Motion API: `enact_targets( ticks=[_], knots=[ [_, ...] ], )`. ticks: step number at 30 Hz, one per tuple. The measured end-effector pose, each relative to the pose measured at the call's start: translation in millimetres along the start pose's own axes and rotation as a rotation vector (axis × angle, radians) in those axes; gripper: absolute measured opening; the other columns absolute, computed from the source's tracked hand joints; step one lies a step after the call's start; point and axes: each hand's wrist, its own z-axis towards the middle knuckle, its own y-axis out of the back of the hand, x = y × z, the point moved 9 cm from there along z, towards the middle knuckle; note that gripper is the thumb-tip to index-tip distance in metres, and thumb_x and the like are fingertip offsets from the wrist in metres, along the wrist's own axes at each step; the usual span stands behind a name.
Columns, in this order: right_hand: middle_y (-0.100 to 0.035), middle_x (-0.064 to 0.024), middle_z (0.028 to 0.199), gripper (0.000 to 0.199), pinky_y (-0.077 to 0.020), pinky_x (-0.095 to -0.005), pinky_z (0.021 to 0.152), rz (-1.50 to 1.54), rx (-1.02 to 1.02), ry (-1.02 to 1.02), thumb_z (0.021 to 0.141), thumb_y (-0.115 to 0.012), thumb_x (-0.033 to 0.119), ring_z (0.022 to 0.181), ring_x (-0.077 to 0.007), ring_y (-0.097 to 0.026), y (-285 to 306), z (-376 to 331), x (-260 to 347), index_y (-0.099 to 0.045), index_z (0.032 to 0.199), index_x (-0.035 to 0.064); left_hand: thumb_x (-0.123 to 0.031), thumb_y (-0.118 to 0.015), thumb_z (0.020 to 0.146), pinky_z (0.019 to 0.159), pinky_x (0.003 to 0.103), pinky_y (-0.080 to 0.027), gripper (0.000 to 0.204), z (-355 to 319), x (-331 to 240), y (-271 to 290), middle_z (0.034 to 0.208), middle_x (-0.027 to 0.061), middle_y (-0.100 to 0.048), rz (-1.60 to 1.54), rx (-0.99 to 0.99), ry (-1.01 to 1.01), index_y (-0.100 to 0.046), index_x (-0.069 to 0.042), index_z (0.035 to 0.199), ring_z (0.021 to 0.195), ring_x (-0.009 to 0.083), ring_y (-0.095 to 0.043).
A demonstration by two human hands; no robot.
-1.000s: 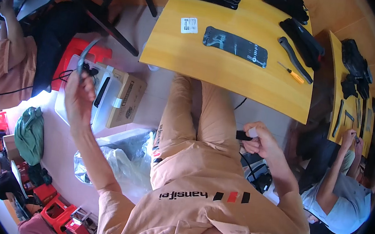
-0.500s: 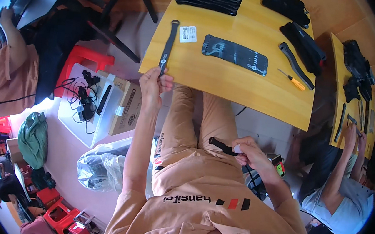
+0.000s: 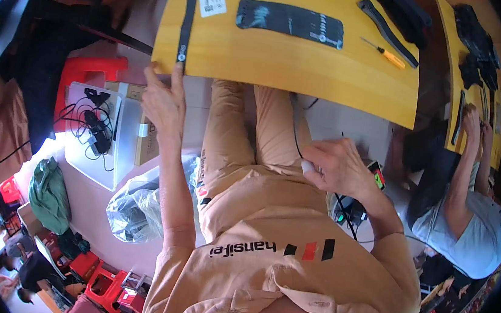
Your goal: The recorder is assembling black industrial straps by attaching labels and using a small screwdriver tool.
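On the near left corner of the yellow table, a black strap lies with a round loop at its far end and a white mark near its close end. My left hand has its fingers apart, one fingertip on the strap's near end and the others at the table edge. Over my lap my right hand is closed, its thumb pale at the tip. The back of the hand hides what it holds; a thin black line runs from it toward the table edge. A flat black strap bundle lies mid-table.
A white label sits beside the strap. An orange-handled screwdriver and a curved black strip lie at the right. A clear bin with cables stands left of my legs. Another person works at a table on the right.
My left fingers have loosened from a pinch on the strap's end and spread. My right hand has risen and turned; the black cylindrical handle it held is out of sight. The view has shifted.
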Motion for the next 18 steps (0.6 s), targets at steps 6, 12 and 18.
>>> enact_targets(
  ticks=[6, 12, 18],
  knots=[
    [-0.049, -0.0072, 0.065, 0.015, -0.044, -0.035, 0.047, -0.261, -0.113, 0.036, 0.065, -0.057, 0.01, 0.059, -0.0231, -0.055, 20, -4, 5, -0.05, 0.077, 0.0032, -0.041, -0.052, 0.084, 0.048, 0.031, -0.043, 0.038, -44, 21, -24, 0.059, 0.0099, -0.06, -0.599, 0.364, 0.353, -0.057, -0.003, 0.089, 0.053, 0.0182, -0.059],
    [-0.045, -0.0047, 0.066, 0.025, -0.045, -0.0278, 0.049, -0.341, -0.317, 0.34, 0.062, -0.058, 0.009, 0.057, -0.0168, -0.053, 10, -7, 39, -0.056, 0.086, -0.0014, -0.028, -0.049, 0.089, 0.037, 0.017, -0.033, 0.029, -186, -77, -69, 0.054, -0.0004, -0.053, -1.367, 1.313, 0.729, -0.061, -0.002, 0.088, 0.042, 0.0059, -0.047],
    [-0.055, -0.0067, 0.075, 0.016, -0.0461, -0.0261, 0.052, 0.217, -0.279, -0.021, 0.074, -0.061, 0.008, 0.065, -0.0171, -0.057, 7, -7, -11, -0.058, 0.087, 0.0, -0.025, -0.05, 0.089, 0.037, 0.014, -0.03, 0.023, -175, -71, -83, 0.054, -0.0021, -0.051, -1.533, 0.967, 0.811, -0.062, -0.004, 0.09, 0.041, 0.0024, -0.042]
  ],
)
